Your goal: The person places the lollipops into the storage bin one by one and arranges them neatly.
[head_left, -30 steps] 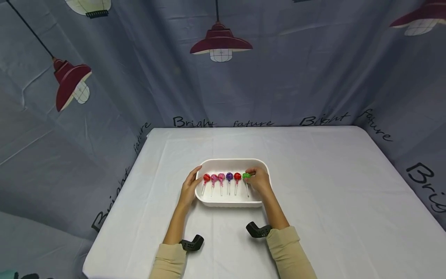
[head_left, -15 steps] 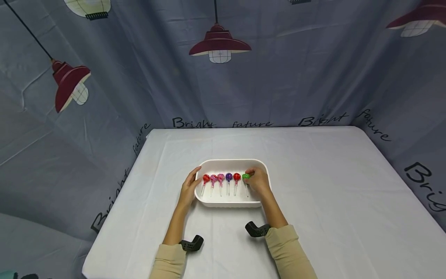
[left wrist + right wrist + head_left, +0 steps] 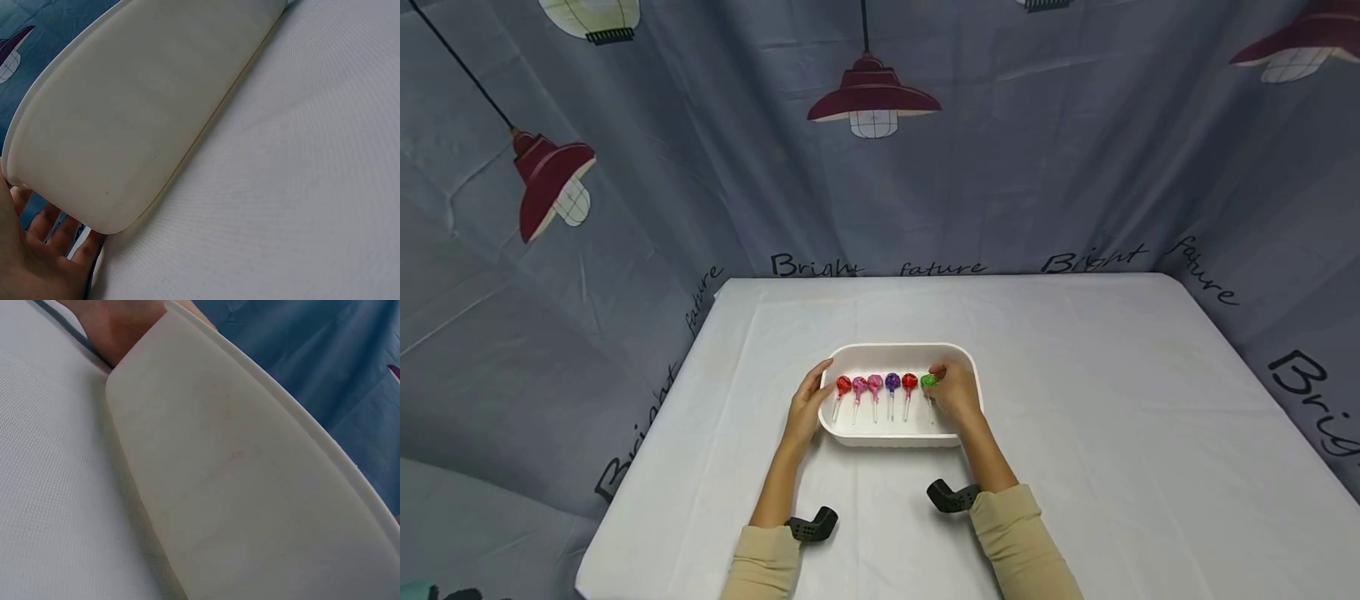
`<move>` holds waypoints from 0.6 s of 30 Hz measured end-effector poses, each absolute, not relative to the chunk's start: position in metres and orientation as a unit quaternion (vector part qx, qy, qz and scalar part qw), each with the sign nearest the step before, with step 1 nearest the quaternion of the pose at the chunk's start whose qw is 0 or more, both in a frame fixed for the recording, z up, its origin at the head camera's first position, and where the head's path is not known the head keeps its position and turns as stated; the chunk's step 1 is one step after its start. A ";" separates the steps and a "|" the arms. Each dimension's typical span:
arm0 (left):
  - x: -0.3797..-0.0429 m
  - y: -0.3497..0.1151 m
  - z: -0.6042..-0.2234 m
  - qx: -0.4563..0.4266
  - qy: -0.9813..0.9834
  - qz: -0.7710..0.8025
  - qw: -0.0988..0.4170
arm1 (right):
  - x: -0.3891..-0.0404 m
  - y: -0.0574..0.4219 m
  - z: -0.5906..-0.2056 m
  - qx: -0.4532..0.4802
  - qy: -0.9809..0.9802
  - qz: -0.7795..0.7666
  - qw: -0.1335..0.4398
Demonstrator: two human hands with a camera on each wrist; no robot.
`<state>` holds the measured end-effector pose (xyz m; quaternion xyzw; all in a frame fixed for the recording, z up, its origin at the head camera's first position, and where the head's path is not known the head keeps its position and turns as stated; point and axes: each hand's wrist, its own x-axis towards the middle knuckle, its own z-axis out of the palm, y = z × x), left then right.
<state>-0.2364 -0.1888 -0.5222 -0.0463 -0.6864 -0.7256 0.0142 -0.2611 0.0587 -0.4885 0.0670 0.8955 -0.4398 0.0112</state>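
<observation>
A white tray (image 3: 891,442) holds a row of lollipops, their heads away from me and sticks toward me. From left to right lie a red lollipop (image 3: 843,385), two pink lollipops (image 3: 875,382), a purple lollipop (image 3: 892,382) and a second red lollipop (image 3: 909,382). At the row's right end, my right hand (image 3: 958,390) pinches a green lollipop (image 3: 928,381) by its head. My left hand (image 3: 807,407) grips the tray's left end, thumb over the rim, fingers along the outside wall. In the right wrist view, the tray wall (image 3: 250,475) hides most of the right hand.
The tray stands on a table with a white cloth (image 3: 1075,400). Behind and beside it hangs a grey-blue curtain (image 3: 1015,167) printed with red lamps and lettering. A black wrist camera (image 3: 814,525) sits on the left wrist, another (image 3: 951,497) on the right.
The right hand's fingers shift slightly at the green lollipop, whose stick shows less now. The left hand and the tray stay where they were.
</observation>
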 end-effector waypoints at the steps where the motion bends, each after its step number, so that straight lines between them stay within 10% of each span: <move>1: -0.238 -0.190 -0.526 -0.047 -0.684 -0.727 0.016 | -0.261 0.059 -0.489 0.063 0.897 -0.437 0.008; 18: -0.241 -0.194 -0.530 -0.030 -0.684 -0.728 0.038 | -0.248 0.060 -0.464 0.001 0.906 -0.423 0.016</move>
